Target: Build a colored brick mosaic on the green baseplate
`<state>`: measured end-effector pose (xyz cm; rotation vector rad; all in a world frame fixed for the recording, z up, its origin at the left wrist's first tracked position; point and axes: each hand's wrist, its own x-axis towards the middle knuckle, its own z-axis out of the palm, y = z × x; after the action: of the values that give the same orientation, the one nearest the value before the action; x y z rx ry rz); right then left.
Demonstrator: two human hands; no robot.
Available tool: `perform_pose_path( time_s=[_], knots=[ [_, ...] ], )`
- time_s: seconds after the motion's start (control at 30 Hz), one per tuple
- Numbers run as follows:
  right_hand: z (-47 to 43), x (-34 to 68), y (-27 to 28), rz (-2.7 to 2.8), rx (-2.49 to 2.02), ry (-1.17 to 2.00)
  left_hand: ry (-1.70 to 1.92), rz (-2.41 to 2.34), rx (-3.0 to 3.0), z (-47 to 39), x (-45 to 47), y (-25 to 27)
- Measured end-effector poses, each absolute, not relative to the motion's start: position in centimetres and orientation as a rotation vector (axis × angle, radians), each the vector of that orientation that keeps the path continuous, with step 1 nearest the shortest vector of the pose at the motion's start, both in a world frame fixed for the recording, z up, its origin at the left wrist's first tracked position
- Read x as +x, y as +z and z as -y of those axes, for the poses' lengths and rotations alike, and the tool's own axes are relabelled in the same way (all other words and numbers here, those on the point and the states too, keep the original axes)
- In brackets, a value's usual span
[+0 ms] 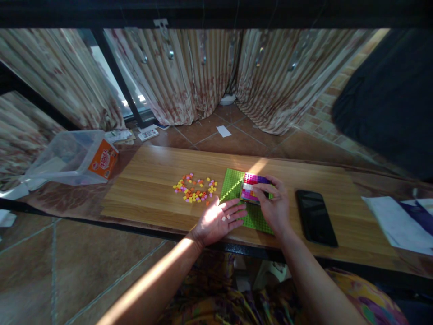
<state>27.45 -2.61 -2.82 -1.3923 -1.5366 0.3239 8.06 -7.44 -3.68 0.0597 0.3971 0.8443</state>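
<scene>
My left hand (pixel 216 221) is palm up with its fingers stretched out. A few tiny pale toy bricks (pixel 226 218) lie on its fingers. Bent over a block of stacked toy bricks (pixel 249 193), my right hand (pixel 274 201) has its thumb and fingertips pinched together at a white brick (pixel 248 186) on the block. Rows of pink, magenta, white and purple show in this block, and my fingers hide part of it. Beneath it is a green studded baseplate (pixel 230 181), partly covered by both hands. Left of the baseplate lies a loose spread of yellow, orange and pink bricks (pixel 194 195).
A black phone (pixel 316 217) lies right of my right hand on the wooden board (pixel 149 180). A clear plastic tub (pixel 67 158) with an orange label stands at the far left. White paper (pixel 395 221) is at the right end. Curtains (pixel 189 81) hang behind.
</scene>
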Motion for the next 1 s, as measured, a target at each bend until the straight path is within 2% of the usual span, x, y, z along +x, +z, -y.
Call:
perform_pose_path(
  time_s=[0.33,0.83,1.0],
  knots=[
    [2.4,26.7,-2.7,1.354,-1.41,0.426,0.84,-0.394,0.017,7.5,8.0,-3.8],
    [3.0,27.2,-3.1,1.466,-1.326,0.269,0.853,-0.425,0.068,7.4,8.0,-3.8],
    [5.7,26.0,-1.1,1.749,-1.196,0.211,0.862,-0.382,0.03,7.5,8.1,-3.7]
  ],
)
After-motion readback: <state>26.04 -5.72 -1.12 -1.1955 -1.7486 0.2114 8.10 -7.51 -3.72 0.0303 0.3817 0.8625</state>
